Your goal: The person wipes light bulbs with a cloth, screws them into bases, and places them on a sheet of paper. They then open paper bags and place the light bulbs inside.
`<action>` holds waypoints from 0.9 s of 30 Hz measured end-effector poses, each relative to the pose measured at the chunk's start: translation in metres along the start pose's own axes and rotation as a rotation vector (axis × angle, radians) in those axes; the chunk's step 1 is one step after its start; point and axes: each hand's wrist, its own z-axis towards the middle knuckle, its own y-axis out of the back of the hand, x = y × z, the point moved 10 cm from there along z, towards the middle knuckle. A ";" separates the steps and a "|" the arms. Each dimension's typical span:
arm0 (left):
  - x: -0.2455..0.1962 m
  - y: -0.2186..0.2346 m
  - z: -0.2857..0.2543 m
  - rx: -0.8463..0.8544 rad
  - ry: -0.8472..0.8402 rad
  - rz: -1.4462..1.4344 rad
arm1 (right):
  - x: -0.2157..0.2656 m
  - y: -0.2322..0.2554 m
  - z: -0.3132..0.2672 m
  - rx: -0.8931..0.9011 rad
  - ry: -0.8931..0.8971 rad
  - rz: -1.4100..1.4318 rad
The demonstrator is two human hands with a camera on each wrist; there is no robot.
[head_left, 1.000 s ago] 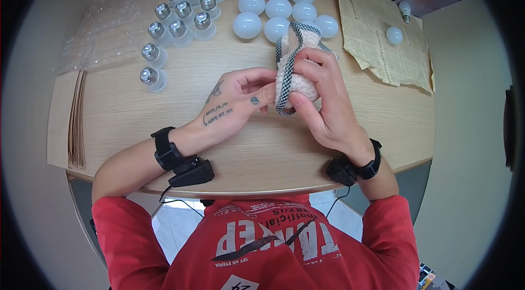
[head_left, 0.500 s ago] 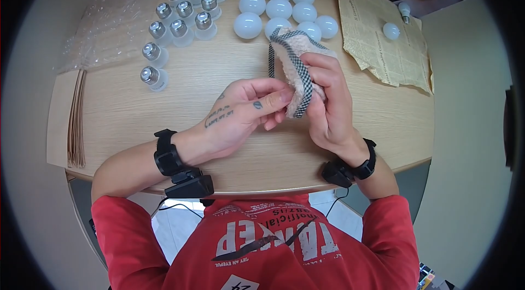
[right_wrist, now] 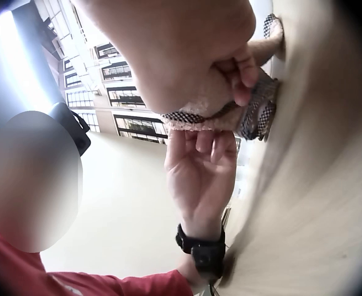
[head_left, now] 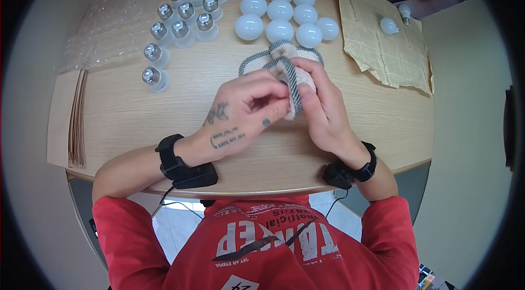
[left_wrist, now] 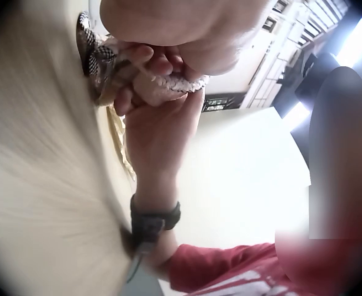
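A pale pink fluffy cloth (head_left: 304, 75) with black-and-white checked edging is bunched between both hands over the table. My right hand (head_left: 327, 115) holds it from the right, thumb on the near side and fingers wrapped round the folds. From the left, my left hand (head_left: 240, 101) pinches the near edge between thumb and curled fingers. One flap of the cloth spreads away toward the white globes (head_left: 280, 31). Whatever is inside the folds is hidden. In the right wrist view, the checked edging (right_wrist: 187, 117) runs between the two hands.
Several frosted bulb bases with silver screw caps (head_left: 180, 30) stand in rows at the left. A newspaper-print sheet (head_left: 377, 55) at the right bears a white globe (head_left: 389, 26) and a small bulb (head_left: 404, 12). Bubble wrap (head_left: 109, 33) and folded brown paper (head_left: 76, 120) lie far left.
The cloth has been turned and its far flap has spread out to the left. My left hand has closed in on the fold; the right hand keeps its hold. The globe on the newspaper sheet has shifted slightly left.
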 end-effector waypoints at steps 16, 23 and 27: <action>0.012 -0.010 0.001 0.121 0.088 -0.032 | 0.008 0.003 0.003 0.040 -0.033 0.284; 0.038 -0.026 -0.012 0.268 0.421 -0.322 | 0.019 0.010 0.004 -0.004 0.172 0.128; 0.026 -0.030 -0.009 0.280 0.379 -0.314 | 0.009 0.017 0.001 -0.083 0.004 0.140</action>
